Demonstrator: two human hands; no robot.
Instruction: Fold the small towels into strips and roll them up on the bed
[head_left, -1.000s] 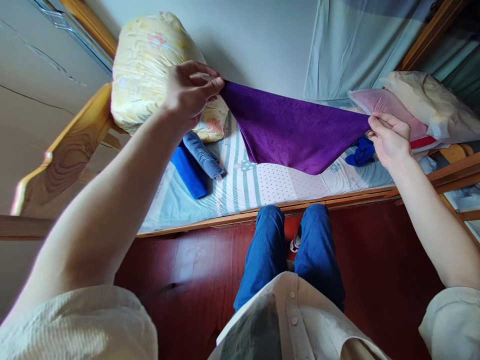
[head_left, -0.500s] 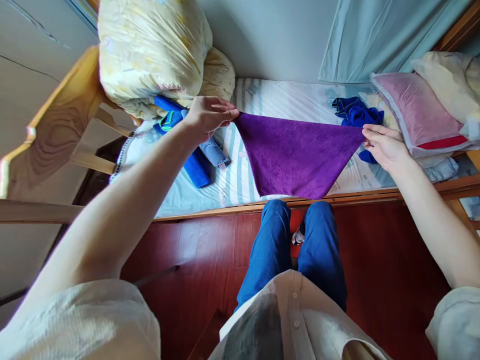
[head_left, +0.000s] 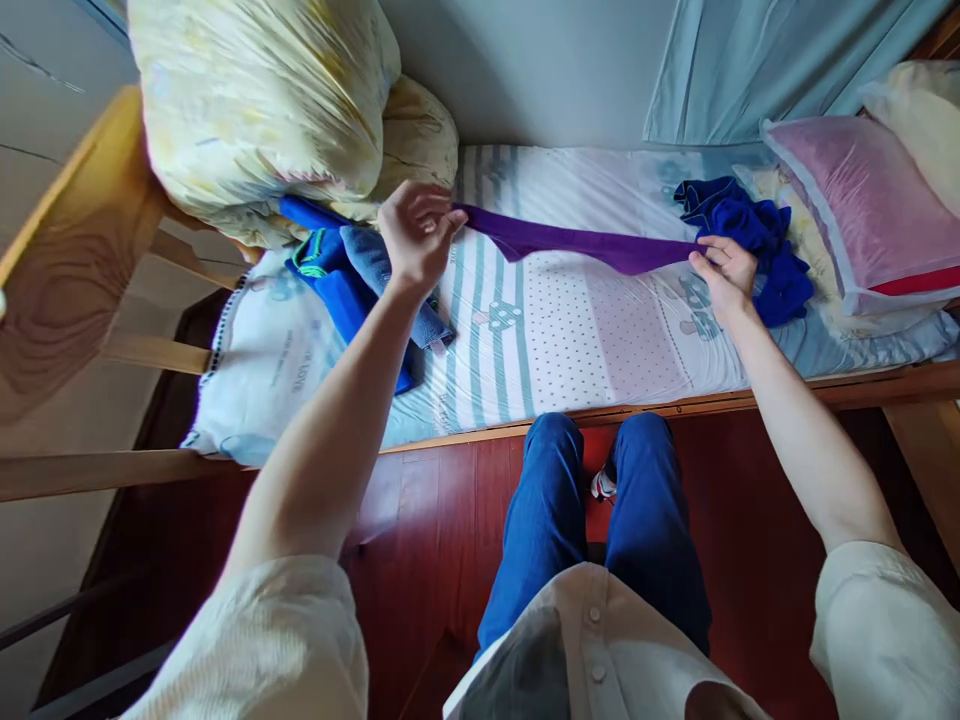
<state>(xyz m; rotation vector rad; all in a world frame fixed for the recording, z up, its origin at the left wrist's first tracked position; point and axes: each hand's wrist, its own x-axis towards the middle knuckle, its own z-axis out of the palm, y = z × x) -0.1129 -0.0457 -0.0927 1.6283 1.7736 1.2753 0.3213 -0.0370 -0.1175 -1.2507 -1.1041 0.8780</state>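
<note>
A purple cloth [head_left: 577,243] stretches between my two hands above the bed, seen as a narrow band with its lower part swung away from me. Its left corner is pinched by my left hand [head_left: 420,235], thumb against fingers. My right hand [head_left: 726,275] grips the opposite corner between thumb and fingertips. Behind my left forearm lie folded blue clothes [head_left: 330,280] and a rolled piece of denim [head_left: 367,255]. Just beyond my right hand sits a crumpled dark blue garment [head_left: 750,225].
The bed [head_left: 562,370] has a striped, patterned sheet and a wooden front edge. A bulky yellow quilt [head_left: 270,100] is piled at the left, near the wooden headboard [head_left: 82,250]. Pink cushion [head_left: 862,200] lies at the right, below a curtain [head_left: 742,80]. Red wooden floor [head_left: 427,520] is beneath.
The cloth hung down as a broad sheet and now appears as a thin band, its lower edge swung up and away. Both hands still hold its corners; my right hand has shifted slightly left.
</note>
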